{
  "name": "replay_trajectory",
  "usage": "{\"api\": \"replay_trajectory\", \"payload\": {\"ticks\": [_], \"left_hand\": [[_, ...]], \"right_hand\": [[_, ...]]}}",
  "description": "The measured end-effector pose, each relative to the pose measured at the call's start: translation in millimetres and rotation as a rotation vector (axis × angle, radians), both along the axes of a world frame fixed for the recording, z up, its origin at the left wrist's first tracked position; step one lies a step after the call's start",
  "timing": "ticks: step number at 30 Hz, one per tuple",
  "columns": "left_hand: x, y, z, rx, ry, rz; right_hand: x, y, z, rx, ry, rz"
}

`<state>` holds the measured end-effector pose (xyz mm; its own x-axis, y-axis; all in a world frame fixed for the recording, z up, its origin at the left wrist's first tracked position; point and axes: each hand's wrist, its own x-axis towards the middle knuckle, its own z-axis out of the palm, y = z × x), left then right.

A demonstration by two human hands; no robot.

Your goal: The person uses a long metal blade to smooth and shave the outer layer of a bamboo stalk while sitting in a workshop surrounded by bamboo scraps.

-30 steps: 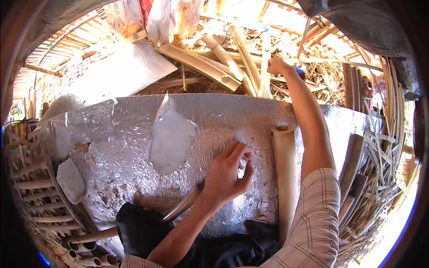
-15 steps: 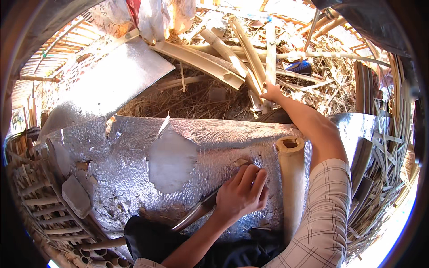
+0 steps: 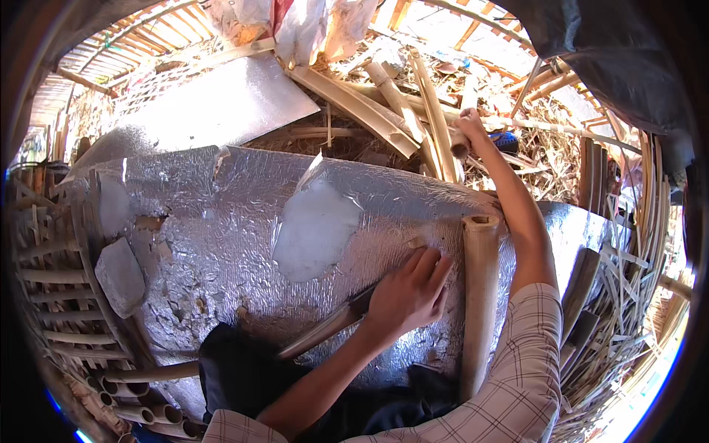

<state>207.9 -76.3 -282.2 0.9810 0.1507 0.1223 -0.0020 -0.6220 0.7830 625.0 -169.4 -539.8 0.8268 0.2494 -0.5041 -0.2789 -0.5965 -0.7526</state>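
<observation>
My left hand (image 3: 410,295) rests on a crinkled silver foil sheet (image 3: 221,236) with its fingers closed over the grip of a long knife (image 3: 325,334). The knife slants down to the left toward a dark cloth (image 3: 244,376). Just right of this hand a thick bamboo tube (image 3: 480,295) lies lengthwise on the foil. My right hand (image 3: 469,124) is stretched far out beyond the foil's back edge. It is closed around the end of a short bamboo piece (image 3: 458,145) in the heap of split bamboo (image 3: 399,103).
A pale worn patch (image 3: 317,229) marks the middle of the foil, and a grey stone (image 3: 122,277) lies at its left side. A second foil sheet (image 3: 214,103) lies behind. Bamboo slats and strips crowd the left (image 3: 44,295) and right (image 3: 628,280) sides.
My right hand has come a little lower over the bamboo heap and now grips the short piece. My left hand has slid slightly to the right on the foil.
</observation>
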Motion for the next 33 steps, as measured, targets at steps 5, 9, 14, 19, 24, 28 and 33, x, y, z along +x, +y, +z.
{"api": "replay_trajectory", "payload": {"ticks": [5, 9, 14, 19, 24, 28, 33], "left_hand": [[2.4, 9.9, 1.5, -0.284, 0.053, 0.049], [5.8, 11.2, 3.0, -0.319, 0.013, 0.089], [4.0, 3.0, -1.6, -0.309, 0.062, 0.107], [1.1, -0.1, -6.4, -0.204, 0.096, 0.108], [0.4, -0.1, -10.2, 0.028, 0.048, 0.024], [4.5, -0.5, -7.1, 0.249, 0.012, -0.043], [7.6, -0.7, -11.4, 0.373, 0.013, -0.022]], "right_hand": [[-24.3, -21.5, -19.5, -0.826, -0.267, 0.517], [-50.5, -6.0, 4.6, -0.977, -0.184, 0.514], [-64.9, -29.1, -8.1, -1.079, -0.249, 0.639], [-74.6, -10.7, -4.7, -1.223, -0.76, 1.151], [-35.8, 23.8, -17.2, -1.074, -0.446, 0.935], [-18.5, -9.1, -59.2, -0.797, -0.122, 0.659], [-28.3, -0.3, -94.8, -1.121, -0.051, 0.702]]}}
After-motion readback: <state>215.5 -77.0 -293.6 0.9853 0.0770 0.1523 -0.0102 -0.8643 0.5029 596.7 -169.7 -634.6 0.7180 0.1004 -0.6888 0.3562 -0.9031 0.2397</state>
